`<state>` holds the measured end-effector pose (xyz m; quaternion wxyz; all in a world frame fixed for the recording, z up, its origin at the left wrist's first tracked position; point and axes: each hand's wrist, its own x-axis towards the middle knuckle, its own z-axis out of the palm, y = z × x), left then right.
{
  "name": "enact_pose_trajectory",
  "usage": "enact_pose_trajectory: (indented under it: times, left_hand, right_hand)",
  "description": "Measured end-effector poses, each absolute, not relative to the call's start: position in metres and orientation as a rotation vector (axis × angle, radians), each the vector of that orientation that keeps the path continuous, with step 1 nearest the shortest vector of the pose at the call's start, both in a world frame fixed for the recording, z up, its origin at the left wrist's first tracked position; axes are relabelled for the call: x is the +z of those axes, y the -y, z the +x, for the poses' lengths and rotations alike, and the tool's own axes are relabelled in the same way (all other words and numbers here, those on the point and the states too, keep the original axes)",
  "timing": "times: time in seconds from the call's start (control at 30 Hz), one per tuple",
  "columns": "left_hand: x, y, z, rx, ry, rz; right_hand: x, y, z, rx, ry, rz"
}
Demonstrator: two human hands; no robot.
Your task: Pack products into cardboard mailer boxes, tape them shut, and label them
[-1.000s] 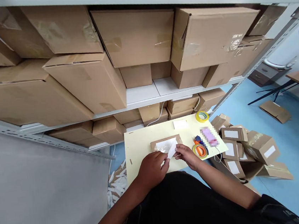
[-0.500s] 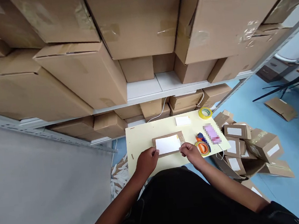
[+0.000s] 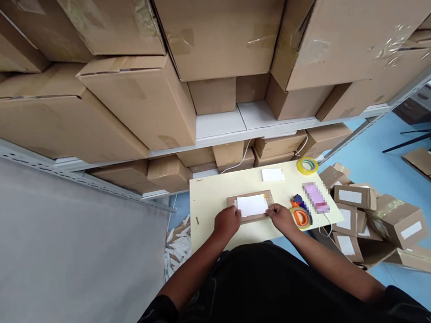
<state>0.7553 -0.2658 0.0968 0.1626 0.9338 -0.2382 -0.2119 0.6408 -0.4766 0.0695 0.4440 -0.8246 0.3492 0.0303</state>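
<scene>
A white label (image 3: 251, 205) lies over a flat cardboard box (image 3: 251, 220) on the pale yellow table (image 3: 211, 193). My left hand (image 3: 228, 221) pinches the label's near left corner. At its near right corner, the fingers of my right hand (image 3: 281, 217) are closed on the same label. The box's brown rim shows around the label, with clear tape at its right end. Whether the label is stuck down, I cannot tell.
A white stack of labels (image 3: 273, 175) and a yellow tape roll (image 3: 307, 165) lie at the table's back. An orange-handled tape dispenser (image 3: 301, 213) and a blurred pink item (image 3: 315, 198) are at right. Labelled cartons (image 3: 393, 222) pile on the floor; boxed shelves (image 3: 220, 135) stand behind.
The view has shifted, so the table and shelves appear farther right. Both hands keep hold of the label, which now sits a little lower against the box, leaving more of its back edge showing.
</scene>
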Motion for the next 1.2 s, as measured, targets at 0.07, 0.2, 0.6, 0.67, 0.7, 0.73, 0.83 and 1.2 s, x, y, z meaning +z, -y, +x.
enact_pose_trajectory:
  times: [0.07, 0.2, 0.6, 0.67, 0.7, 0.73, 0.83, 1.2]
  left_hand:
    - [0.095, 0.268, 0.756, -0.609, 0.682, 2.677]
    - [0.09, 0.272, 0.757, -0.642, 0.694, 2.713]
    - [0.088, 0.263, 0.767, -0.572, 0.469, 2.666]
    - [0.081, 0.253, 0.766, -0.41, 0.353, 2.59]
    - [0.077, 0.249, 0.766, -0.385, 0.287, 2.537]
    - [0.071, 0.246, 0.765, -0.412, 0.221, 2.47]
    - [0.058, 0.239, 0.762, -0.67, 0.133, 2.215]
    - [0.124, 0.246, 0.784, -0.791, 0.281, 1.919]
  right_hand:
    - [0.07, 0.478, 0.643, 0.104, -0.876, -2.079]
    - [0.075, 0.476, 0.649, 0.242, -0.903, -2.219]
    - [0.089, 0.481, 0.667, 0.5, -0.888, -2.496]
    - [0.086, 0.481, 0.664, 0.333, -0.942, -2.486]
    - [0.084, 0.481, 0.663, 0.242, -0.967, -2.44]
    - [0.081, 0.481, 0.661, 0.174, -0.979, -2.354]
    - [0.07, 0.478, 0.655, 0.102, -0.932, -1.97]
    - [0.11, 0.472, 0.642, -0.255, -0.936, -1.789]
